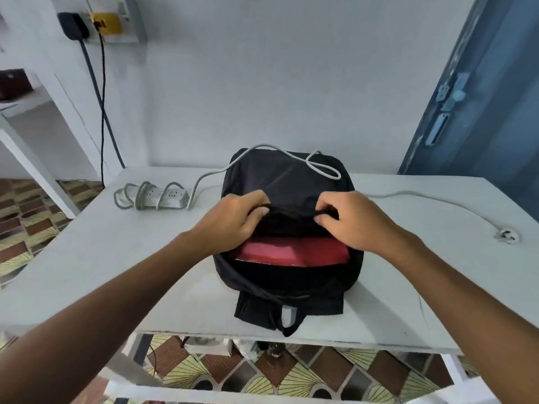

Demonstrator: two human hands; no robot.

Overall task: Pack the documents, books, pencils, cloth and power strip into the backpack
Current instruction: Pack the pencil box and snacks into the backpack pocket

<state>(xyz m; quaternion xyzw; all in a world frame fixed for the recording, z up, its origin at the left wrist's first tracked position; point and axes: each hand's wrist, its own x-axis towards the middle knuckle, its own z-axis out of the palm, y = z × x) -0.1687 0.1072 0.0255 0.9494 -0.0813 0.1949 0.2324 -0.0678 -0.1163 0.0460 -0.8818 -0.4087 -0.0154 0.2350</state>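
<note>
A black backpack lies flat in the middle of the white table, its opening toward me. Inside the opening a red flat item shows. My left hand pinches the upper edge of the opening on the left. My right hand pinches the same edge on the right. A white power strip with its grey cord wound round it lies on the table left of the backpack. Its cord runs over the backpack's top and off to the right, ending in a plug.
The wall stands just behind the table. A wall socket with two dark cables hanging down is at the upper left. A blue door is at the right. Patterned floor tiles show left of and under the table.
</note>
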